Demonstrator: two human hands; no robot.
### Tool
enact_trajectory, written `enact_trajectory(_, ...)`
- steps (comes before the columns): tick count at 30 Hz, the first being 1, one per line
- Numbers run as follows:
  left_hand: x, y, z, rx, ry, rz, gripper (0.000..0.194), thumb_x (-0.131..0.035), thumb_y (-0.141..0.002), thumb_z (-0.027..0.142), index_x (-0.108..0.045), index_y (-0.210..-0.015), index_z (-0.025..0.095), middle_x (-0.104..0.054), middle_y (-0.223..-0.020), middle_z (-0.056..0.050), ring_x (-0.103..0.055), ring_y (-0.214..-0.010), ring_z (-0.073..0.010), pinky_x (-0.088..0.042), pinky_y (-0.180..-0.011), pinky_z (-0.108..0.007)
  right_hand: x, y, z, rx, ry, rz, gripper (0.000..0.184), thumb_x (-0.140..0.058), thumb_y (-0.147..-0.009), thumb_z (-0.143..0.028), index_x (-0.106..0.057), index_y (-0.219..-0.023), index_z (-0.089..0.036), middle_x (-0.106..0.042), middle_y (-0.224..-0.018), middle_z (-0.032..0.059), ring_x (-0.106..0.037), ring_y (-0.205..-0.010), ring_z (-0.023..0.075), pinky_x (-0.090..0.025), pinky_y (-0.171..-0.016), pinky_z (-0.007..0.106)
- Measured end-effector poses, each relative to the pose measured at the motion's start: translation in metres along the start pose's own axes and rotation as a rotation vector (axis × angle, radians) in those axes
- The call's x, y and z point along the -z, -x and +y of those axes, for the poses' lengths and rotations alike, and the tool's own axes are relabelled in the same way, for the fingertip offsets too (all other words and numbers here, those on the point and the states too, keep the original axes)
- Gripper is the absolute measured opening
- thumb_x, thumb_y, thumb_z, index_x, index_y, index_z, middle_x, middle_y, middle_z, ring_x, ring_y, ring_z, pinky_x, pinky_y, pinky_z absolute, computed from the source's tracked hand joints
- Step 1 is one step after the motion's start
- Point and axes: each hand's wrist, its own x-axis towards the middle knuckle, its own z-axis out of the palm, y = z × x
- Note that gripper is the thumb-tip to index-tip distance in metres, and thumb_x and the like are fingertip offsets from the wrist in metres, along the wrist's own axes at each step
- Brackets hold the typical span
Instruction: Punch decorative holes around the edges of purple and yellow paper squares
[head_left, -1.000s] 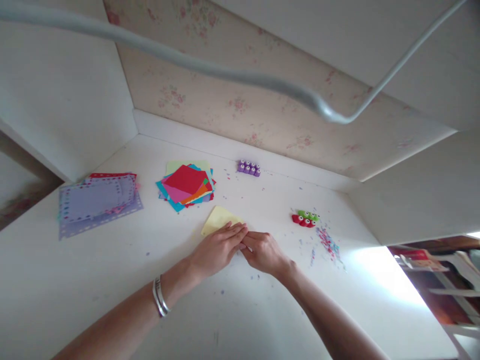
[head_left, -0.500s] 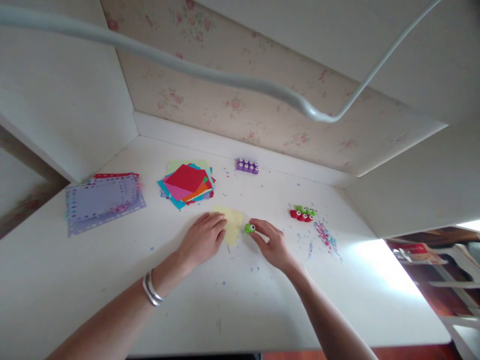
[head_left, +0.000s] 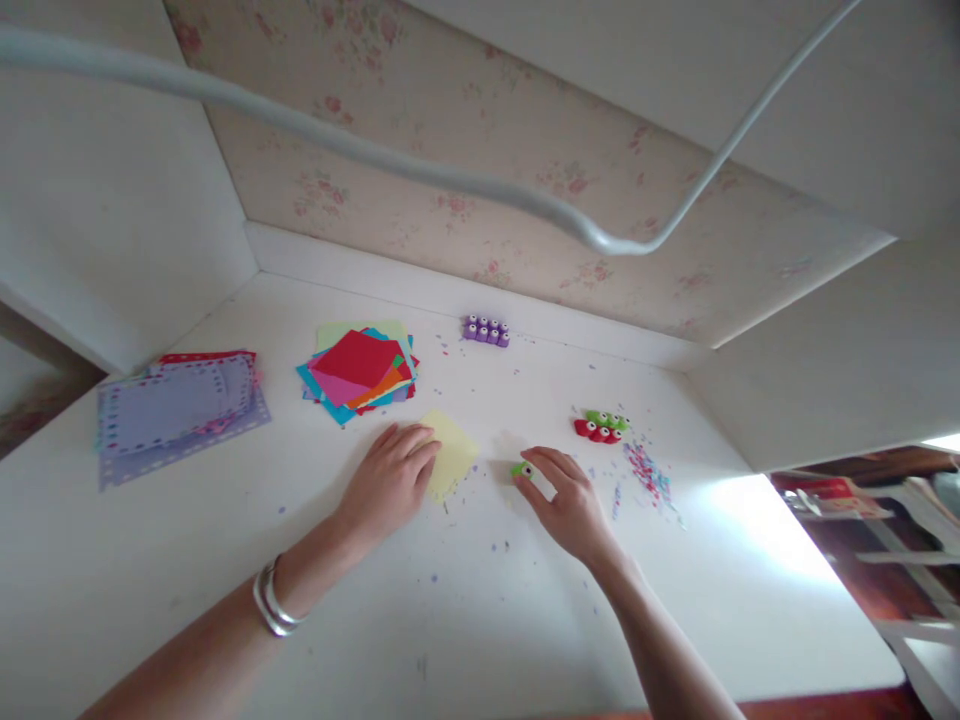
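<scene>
A pale yellow paper sheet (head_left: 454, 455) lies flat on the white desk, with small punched marks along its near edge. My left hand (head_left: 394, 470) rests flat across the sheet's left side, fingers stretched out. Just right of the sheet, my right hand (head_left: 566, 495) pinches a small green craft punch (head_left: 521, 470) between thumb and fingers, apart from the paper. More craft punches sit farther off: a red and green group (head_left: 598, 430) to the right and a purple row (head_left: 486, 332) near the back edge.
A stack of coloured paper (head_left: 360, 365) lies beyond my left hand. Purple sheets with punched borders (head_left: 169, 405) lie at the far left. Confetti (head_left: 649, 475) is heaped at the right, with bits scattered about. A pale cable (head_left: 450, 180) crosses the upper view.
My hands have come apart. The right hand has lifted the green punch off the paper and carried it right; the left hand has shifted left along the sheet, uncovering its punched edge.
</scene>
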Motion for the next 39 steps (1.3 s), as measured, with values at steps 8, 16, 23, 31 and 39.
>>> enact_trajectory(8,-0.002,0.0,-0.004,0.021,-0.097,0.015,0.029,-0.051,-0.092,0.03,-0.06,-0.117,0.018,-0.062,-0.122,-0.011,-0.055,-0.116,-0.0266,-0.041,-0.104,-0.047,-0.006,0.002,-0.001,-0.073,-0.135,-0.009,0.022,-0.056,-0.092,-0.02,-0.068,-0.109,-0.024,-0.068,-0.112,0.0068,-0.067,-0.097,0.0191,-0.057,-0.085,0.032)
enact_trajectory(16,-0.006,0.0,-0.012,0.005,-0.09,0.011,0.03,-0.052,-0.092,0.035,-0.059,-0.117,0.021,-0.061,-0.123,-0.009,-0.055,-0.116,-0.0264,-0.041,-0.104,-0.047,0.023,-0.003,0.032,-0.281,-0.301,0.106,0.018,-0.064,-0.087,-0.032,-0.072,-0.103,-0.027,-0.073,-0.106,0.0048,-0.071,-0.088,0.0205,-0.055,-0.048,0.023)
enact_trajectory(23,-0.008,0.0,-0.016,-0.002,-0.098,0.007,0.031,-0.053,-0.092,0.037,-0.06,-0.118,0.023,-0.062,-0.124,-0.007,-0.056,-0.117,-0.0264,-0.041,-0.104,-0.047,0.062,-0.049,0.108,-0.36,-0.109,0.284,0.022,-0.061,-0.085,-0.038,-0.074,-0.096,-0.023,-0.075,-0.1,0.0063,-0.072,-0.085,0.0225,-0.058,-0.082,0.038)
enact_trajectory(31,-0.01,0.003,-0.022,-0.034,-0.135,-0.008,0.033,-0.051,-0.093,0.039,-0.058,-0.123,0.026,-0.06,-0.132,-0.005,-0.056,-0.12,-0.0261,-0.041,-0.104,-0.046,0.063,-0.075,0.147,-0.193,0.159,0.024,0.023,-0.053,-0.088,-0.025,-0.075,-0.091,-0.027,-0.075,-0.103,0.0031,-0.07,-0.096,0.0227,-0.054,-0.087,0.037)
enact_trajectory(39,-0.01,0.002,-0.024,-0.039,-0.114,-0.013,0.035,-0.05,-0.093,0.039,-0.057,-0.125,0.027,-0.061,-0.133,-0.004,-0.057,-0.121,-0.0262,-0.04,-0.104,-0.046,0.056,-0.073,0.154,-0.174,0.22,-0.129,0.027,-0.052,-0.087,-0.019,-0.076,-0.093,-0.031,-0.074,-0.105,-0.0012,-0.07,-0.098,0.0215,-0.054,-0.088,0.036)
